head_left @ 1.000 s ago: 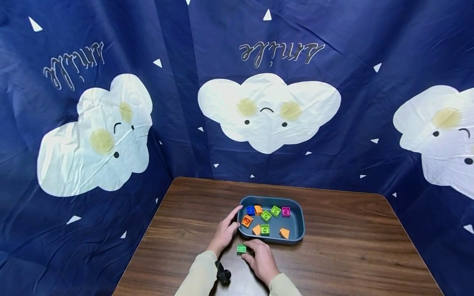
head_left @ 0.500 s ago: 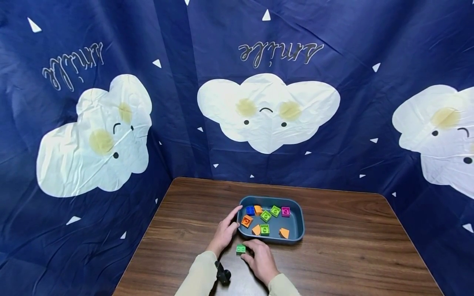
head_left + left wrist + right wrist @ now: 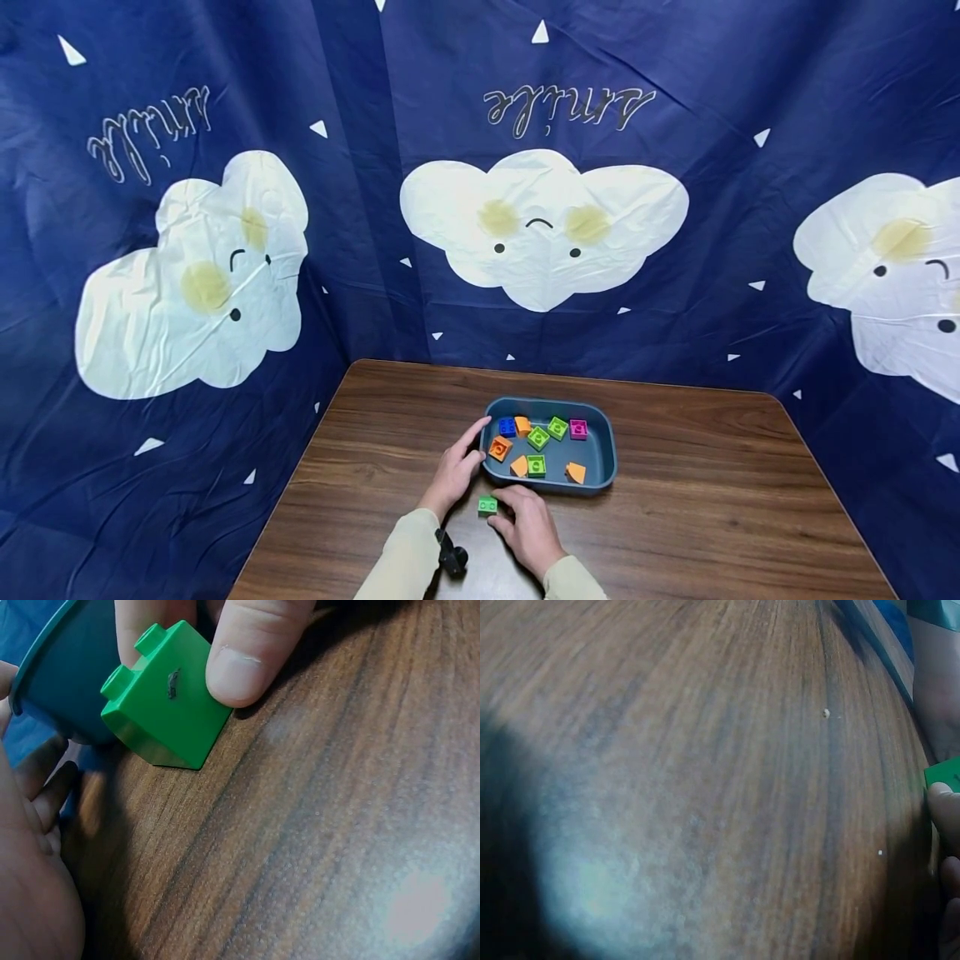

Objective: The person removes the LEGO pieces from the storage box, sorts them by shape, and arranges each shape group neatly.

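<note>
In the head view my right hand (image 3: 527, 527) pinches a green toy building brick (image 3: 487, 506) just in front of the blue-grey tray (image 3: 600, 485). The left wrist view has the thumb on one side of this green brick (image 3: 176, 701) and a finger on the other. Two studs and a small dark mark show on it, close over the table. My left hand (image 3: 454, 473) lies at the tray's left end, with extended fingers and thumb against the rim. Only a thumb and a corner of the green brick (image 3: 946, 774) enter the right wrist view.
Inside the tray lie several loose bricks, among them a blue brick (image 3: 507, 427), a pink brick (image 3: 578, 429), a lime brick (image 3: 536, 466) and an orange brick (image 3: 500, 448). The wooden table (image 3: 697, 483) backs onto a dark blue curtain (image 3: 360, 275) with clouds.
</note>
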The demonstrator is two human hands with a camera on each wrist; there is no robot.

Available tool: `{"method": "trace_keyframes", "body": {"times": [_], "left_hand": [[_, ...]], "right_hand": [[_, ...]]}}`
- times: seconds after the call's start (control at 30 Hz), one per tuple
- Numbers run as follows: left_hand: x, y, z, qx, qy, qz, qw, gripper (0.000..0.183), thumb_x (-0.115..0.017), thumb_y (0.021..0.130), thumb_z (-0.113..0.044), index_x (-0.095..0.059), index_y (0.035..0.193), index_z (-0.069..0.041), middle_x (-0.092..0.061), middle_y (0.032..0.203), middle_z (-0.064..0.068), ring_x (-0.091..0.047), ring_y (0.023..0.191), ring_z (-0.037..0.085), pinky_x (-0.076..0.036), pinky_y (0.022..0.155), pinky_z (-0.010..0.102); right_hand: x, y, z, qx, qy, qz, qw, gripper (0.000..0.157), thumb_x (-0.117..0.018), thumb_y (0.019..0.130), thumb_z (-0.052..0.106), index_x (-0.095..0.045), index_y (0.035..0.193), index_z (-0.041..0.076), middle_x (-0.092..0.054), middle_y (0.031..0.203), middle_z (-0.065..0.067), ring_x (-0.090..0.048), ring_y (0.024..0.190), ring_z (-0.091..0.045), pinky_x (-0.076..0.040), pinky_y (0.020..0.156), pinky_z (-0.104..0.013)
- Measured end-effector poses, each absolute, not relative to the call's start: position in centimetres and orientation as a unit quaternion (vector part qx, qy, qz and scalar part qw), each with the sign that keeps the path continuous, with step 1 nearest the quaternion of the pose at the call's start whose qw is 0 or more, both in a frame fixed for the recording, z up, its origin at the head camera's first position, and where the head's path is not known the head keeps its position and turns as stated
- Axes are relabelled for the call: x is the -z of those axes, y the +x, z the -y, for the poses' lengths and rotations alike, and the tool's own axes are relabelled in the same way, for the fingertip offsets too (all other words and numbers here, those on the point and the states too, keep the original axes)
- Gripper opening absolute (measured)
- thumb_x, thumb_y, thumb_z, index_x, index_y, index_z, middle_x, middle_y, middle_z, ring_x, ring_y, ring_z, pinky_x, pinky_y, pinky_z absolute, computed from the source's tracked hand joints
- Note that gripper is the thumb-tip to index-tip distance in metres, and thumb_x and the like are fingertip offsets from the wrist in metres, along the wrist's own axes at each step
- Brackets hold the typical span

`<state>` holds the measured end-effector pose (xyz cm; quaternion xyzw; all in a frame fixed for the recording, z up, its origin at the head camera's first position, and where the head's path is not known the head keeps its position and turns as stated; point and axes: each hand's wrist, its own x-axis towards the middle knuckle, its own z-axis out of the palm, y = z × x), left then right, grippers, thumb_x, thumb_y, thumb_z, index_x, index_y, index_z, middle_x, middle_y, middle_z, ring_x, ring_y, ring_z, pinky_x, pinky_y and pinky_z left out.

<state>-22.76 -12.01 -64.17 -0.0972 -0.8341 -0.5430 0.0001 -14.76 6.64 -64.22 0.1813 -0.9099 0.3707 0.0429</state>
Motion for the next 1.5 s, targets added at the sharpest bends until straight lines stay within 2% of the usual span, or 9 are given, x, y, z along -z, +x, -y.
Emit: {"method": "trace_keyframes", "body": {"times": [0.2, 0.33, 0.43, 0.63, 0.8, 0.93, 1.1, 1.33, 1.5], "left_hand": [[64.2, -22.8, 12.0, 0.543, -0.100, 0.834, 0.000, 0.067, -0.055, 0.095, -0.014, -0.049, 0.156, -0.042, -0.053, 0.155, -0.003, -0.054, 0.121, 0.022, -0.038, 0.113, 0.056], [64.2, -22.8, 12.0, 0.544, -0.100, 0.833, -0.001, 0.067, -0.055, 0.095, -0.014, -0.049, 0.156, -0.042, -0.049, 0.159, -0.002, -0.052, 0.131, 0.021, -0.036, 0.116, 0.058], [64.2, -22.8, 12.0, 0.543, -0.101, 0.834, -0.001, 0.067, -0.055, 0.096, -0.014, -0.049, 0.157, -0.041, -0.049, 0.159, -0.002, -0.052, 0.133, 0.022, -0.036, 0.115, 0.058], [64.2, -22.7, 12.0, 0.540, -0.095, 0.836, -0.004, 0.066, -0.055, 0.096, -0.014, -0.049, 0.157, -0.040, -0.056, 0.151, -0.002, -0.054, 0.117, 0.024, -0.039, 0.109, 0.053], [64.1, -22.7, 12.0, 0.539, -0.097, 0.837, -0.004, 0.066, -0.055, 0.096, -0.014, -0.049, 0.157, -0.039, -0.056, 0.151, 0.000, -0.054, 0.116, 0.024, -0.040, 0.108, 0.053], [64.1, -22.7, 12.1, 0.536, -0.103, 0.838, 0.000, 0.066, -0.055, 0.096, -0.014, -0.049, 0.157, -0.037, -0.054, 0.154, 0.002, -0.055, 0.121, 0.025, -0.040, 0.110, 0.056], [64.1, -22.8, 12.2, 0.539, -0.102, 0.836, -0.004, 0.067, -0.055, 0.095, -0.013, -0.049, 0.157, -0.039, -0.048, 0.161, 0.000, -0.051, 0.137, 0.024, -0.036, 0.116, 0.060], [64.1, -22.7, 12.2, 0.530, -0.107, 0.841, 0.004, 0.068, -0.056, 0.094, -0.015, -0.048, 0.157, -0.040, -0.049, 0.160, 0.000, -0.054, 0.128, 0.024, -0.038, 0.114, 0.060], [64.0, -22.8, 12.1, 0.531, -0.110, 0.840, 0.005, 0.067, -0.055, 0.095, -0.014, -0.048, 0.157, -0.040, -0.048, 0.161, 0.000, -0.050, 0.140, 0.025, -0.036, 0.116, 0.060]], "right_hand": [[64.3, -14.8, -6.6, -0.368, 0.181, 0.911, 0.046, 0.034, -0.087, 0.085, 0.022, -0.080, 0.117, 0.012, -0.074, 0.114, 0.001, -0.069, 0.107, -0.018, -0.057, 0.092, -0.042], [64.3, -14.7, -6.6, -0.367, 0.182, 0.911, 0.049, 0.034, -0.087, 0.085, 0.021, -0.080, 0.116, 0.012, -0.074, 0.114, 0.001, -0.070, 0.107, -0.018, -0.057, 0.091, -0.042], [64.2, -14.7, -6.6, -0.369, 0.182, 0.911, 0.045, 0.034, -0.088, 0.085, 0.021, -0.079, 0.116, 0.012, -0.074, 0.114, 0.001, -0.070, 0.106, -0.018, -0.057, 0.091, -0.042], [64.3, -14.7, -6.6, -0.373, 0.182, 0.909, 0.046, 0.035, -0.087, 0.085, 0.023, -0.079, 0.118, 0.012, -0.074, 0.114, 0.001, -0.070, 0.107, -0.018, -0.057, 0.091, -0.043], [64.4, -14.6, -6.7, -0.368, 0.181, 0.910, 0.054, 0.038, -0.088, 0.084, 0.024, -0.079, 0.119, 0.010, -0.074, 0.114, 0.001, -0.070, 0.107, -0.018, -0.057, 0.091, -0.042], [64.3, -14.6, -6.8, -0.373, 0.178, 0.909, 0.049, 0.041, -0.089, 0.083, 0.023, -0.078, 0.120, 0.009, -0.074, 0.114, 0.000, -0.070, 0.105, -0.016, -0.058, 0.090, -0.040], [64.0, -14.4, -7.1, -0.395, 0.176, 0.901, 0.041, 0.044, -0.090, 0.082, 0.021, -0.076, 0.122, 0.007, -0.073, 0.112, -0.001, -0.067, 0.093, -0.008, -0.058, 0.079, -0.031], [63.5, -13.6, -8.1, -0.413, 0.179, 0.893, 0.012, 0.047, -0.089, 0.083, 0.019, -0.074, 0.126, 0.007, -0.071, 0.114, -0.001, -0.063, 0.088, -0.004, -0.055, 0.076, -0.027], [62.9, -12.8, -9.2, -0.424, 0.191, 0.885, -0.006, 0.048, -0.088, 0.084, 0.020, -0.073, 0.129, 0.008, -0.071, 0.117, -0.003, -0.065, 0.089, -0.005, -0.056, 0.076, -0.026]]}}
